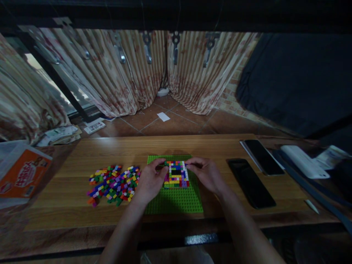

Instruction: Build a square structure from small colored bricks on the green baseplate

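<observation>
A structure of multicoloured toy bricks (178, 182) with a dark opening in its middle stands on a green studded baseplate (176, 203). My left hand (153, 178) is closed at its left side, thumb and forefinger against the upper left edge. At the upper right corner, my right hand (205, 173) pinches with thumb and forefinger. Whatever lies between those right fingertips is too small and dark to make out. To the left of the baseplate, loose toy bricks (117, 185) in many colours lie in a spread-out pile.
The wooden table (66, 190) carries a black phone-like slab (251, 183) and a dark phone (262, 157) on the right. A white device (304, 161) sits beyond the right edge. An orange-labelled box (23, 172) stands at the left. Curtains (137, 77) hang behind.
</observation>
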{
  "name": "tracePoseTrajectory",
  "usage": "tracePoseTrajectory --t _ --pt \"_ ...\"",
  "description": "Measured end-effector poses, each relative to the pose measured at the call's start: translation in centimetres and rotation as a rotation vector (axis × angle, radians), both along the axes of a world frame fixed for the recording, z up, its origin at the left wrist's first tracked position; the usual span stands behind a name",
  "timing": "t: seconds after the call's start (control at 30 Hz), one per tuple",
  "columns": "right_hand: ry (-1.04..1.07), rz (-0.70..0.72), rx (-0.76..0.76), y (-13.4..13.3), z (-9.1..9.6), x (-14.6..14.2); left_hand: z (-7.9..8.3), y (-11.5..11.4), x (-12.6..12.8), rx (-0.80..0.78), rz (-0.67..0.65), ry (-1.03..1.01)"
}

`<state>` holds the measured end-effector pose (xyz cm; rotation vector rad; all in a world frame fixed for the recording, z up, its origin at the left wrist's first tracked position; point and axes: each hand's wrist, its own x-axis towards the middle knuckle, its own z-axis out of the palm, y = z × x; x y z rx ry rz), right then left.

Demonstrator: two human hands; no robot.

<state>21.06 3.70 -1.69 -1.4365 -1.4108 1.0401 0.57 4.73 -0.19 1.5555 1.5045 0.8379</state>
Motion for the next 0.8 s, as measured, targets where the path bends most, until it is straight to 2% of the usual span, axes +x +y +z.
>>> tracePoseTrajectory --t 0.23,0.4,0.57,0.8 --pt "0.053 -0.040 -0.001 0.4 0.1 -0.5 -0.6 0.0 -0.2 0.026 -0.036 0.025" --pt "0.194 -0.098 -0.056 0.9 -0.1 -0.4 -0.6 -0.1 0.0 0.043 -0.025 0.024" --pt "0.263 -0.040 -0.173 1.2 -0.3 0.0 -0.3 -0.2 0.3 0.053 0.004 0.056" --pt "0.293 -0.019 -0.168 1.0 -0.2 -0.1 -0.7 -0.1 0.1 0.054 0.004 0.011"
